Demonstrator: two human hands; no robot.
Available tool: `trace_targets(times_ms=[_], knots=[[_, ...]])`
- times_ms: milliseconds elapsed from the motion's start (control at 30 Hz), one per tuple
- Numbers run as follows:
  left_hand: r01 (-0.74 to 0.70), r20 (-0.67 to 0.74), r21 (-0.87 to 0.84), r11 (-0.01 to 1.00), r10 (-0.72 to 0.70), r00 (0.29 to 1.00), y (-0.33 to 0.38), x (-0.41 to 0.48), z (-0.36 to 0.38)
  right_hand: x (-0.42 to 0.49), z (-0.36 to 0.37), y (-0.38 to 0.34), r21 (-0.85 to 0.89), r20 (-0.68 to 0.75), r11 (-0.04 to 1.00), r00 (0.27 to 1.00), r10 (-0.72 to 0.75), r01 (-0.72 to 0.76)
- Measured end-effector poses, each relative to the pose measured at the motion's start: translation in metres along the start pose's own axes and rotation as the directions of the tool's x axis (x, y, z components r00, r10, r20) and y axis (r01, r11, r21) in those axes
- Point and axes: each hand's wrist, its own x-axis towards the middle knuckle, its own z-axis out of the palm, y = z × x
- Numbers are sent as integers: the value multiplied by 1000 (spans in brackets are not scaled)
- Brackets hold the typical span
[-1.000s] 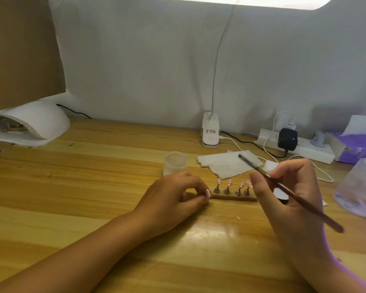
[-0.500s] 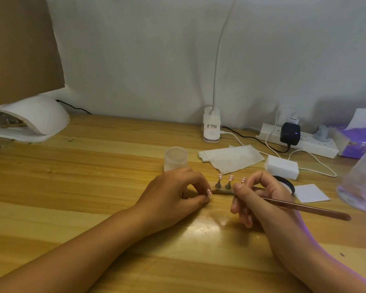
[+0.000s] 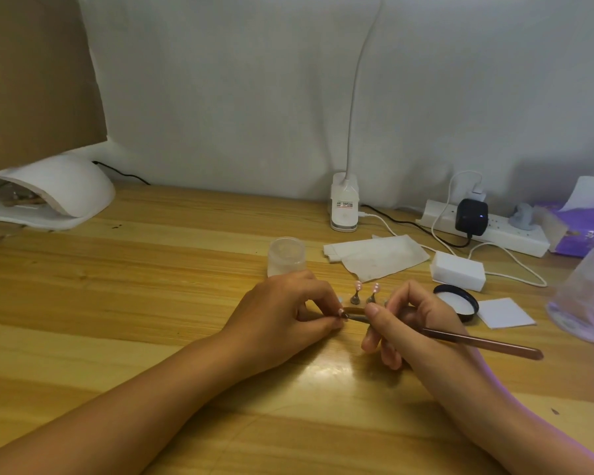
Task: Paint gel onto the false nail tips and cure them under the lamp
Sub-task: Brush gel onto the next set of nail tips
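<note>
My left hand (image 3: 285, 313) pinches one small nail tip (image 3: 341, 312) on its stand at the left end of a brown wooden holder bar (image 3: 354, 310). Two more pink nail tips (image 3: 367, 287) stand upright on metal stands behind the bar; others are hidden by my right hand. My right hand (image 3: 412, 320) grips a brown gel brush (image 3: 480, 342), its bristle end pointing left and meeting the pinched tip. A frosted gel jar (image 3: 286, 256) stands behind my left hand. The white curing lamp (image 3: 59, 190) sits at the far left.
Behind my right hand lie a black jar lid (image 3: 458, 301), a white sponge block (image 3: 458, 270), a folded paper towel (image 3: 374, 257) and a white pad (image 3: 504, 311). A desk lamp base (image 3: 344, 207), power strip (image 3: 487, 228) with cables, purple tissue box (image 3: 580, 234) and clear bottle (image 3: 587, 296) line the back right.
My right hand came down from a raised position with the brush and moved left, bringing the bristle end to the tip my left hand pinches. My left hand stayed put.
</note>
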Motion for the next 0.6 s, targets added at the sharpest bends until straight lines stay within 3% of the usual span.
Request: trace_targets(times_ms=[267,400,600], knots=[[10,-1,-21,1000,-10,1000,0,0,0,0,-1,-3,46,-15,999,1000,-19,20],[11,-9,-16,1000,-11,1000,0,0,0,1,1,-3,-43,38,999,999,-19,21],[23,-3,-24,999,-23,1000,2,0,-1,3,-2,2,-60,-24,998,1000,11,-12]])
